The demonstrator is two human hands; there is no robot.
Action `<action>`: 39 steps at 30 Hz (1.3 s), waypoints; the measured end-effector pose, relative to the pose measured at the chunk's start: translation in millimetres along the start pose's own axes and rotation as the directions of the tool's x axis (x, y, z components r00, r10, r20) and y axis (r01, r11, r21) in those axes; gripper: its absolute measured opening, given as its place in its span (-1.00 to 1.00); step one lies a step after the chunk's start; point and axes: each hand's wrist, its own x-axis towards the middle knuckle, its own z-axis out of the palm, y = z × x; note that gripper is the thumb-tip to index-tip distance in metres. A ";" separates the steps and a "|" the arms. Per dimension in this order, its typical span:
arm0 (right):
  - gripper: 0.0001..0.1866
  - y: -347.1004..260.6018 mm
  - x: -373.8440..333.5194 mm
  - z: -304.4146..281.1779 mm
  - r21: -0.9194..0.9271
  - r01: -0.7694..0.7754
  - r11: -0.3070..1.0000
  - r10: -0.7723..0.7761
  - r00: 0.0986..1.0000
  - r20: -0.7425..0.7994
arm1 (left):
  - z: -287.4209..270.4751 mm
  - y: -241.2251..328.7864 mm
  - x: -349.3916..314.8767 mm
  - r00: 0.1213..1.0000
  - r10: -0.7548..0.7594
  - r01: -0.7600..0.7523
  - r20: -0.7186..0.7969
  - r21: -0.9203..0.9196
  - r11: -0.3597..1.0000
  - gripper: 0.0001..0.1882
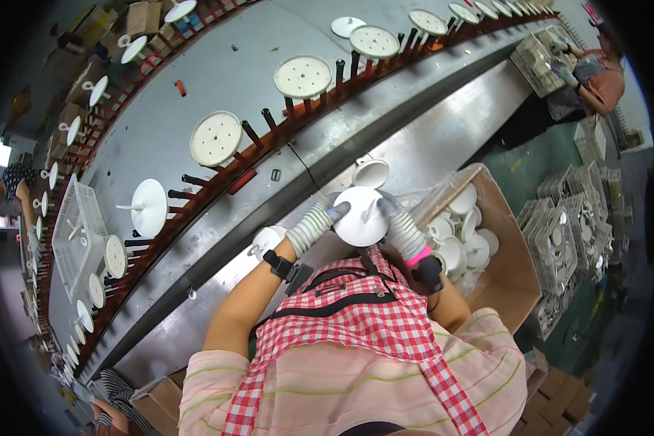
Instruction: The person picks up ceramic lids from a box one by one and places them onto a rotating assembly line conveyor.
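In front of my apron, a round white plastic disc (354,227) with a thin stem rising from its face is held between both hands. My left hand (317,224), in a striped knit glove, grips its left edge with the thumb on the face. At the opposite edge, my right hand (402,221) grips it in a matching glove. Just beyond the disc, a white cup-shaped part (371,174) lies on the metal bench (414,127). Another white disc part (266,243) rests beside my left wrist, partly hidden by it.
A cardboard box (512,272) of white parts stands at my right. Ahead curves a line of dark pegs (251,135) carrying white discs (303,77). A white plastic crate (78,236) sits far left; stacked crates (559,247) stand right. Co-workers (596,80) are at several places.
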 end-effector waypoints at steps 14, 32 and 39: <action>-0.61 -128.4 118.0 148.6 -0.530 0.556 -0.641 -0.604 0.061 0.795 | -30.4 71.2 15.5 0.823 0.458 -0.527 -0.335 -0.153 0.836 -0.38; -0.61 -93.6 207.1 224.4 -0.729 0.481 -0.488 -0.454 0.574 0.682 | -167.7 180.9 138.4 0.830 0.419 0.258 -0.367 0.920 0.293 -0.42; -0.55 -91.8 222.4 288.0 -0.740 0.172 -0.650 -0.278 0.853 0.442 | -188.9 161.5 111.2 0.729 0.544 0.343 -0.416 0.909 0.236 -0.42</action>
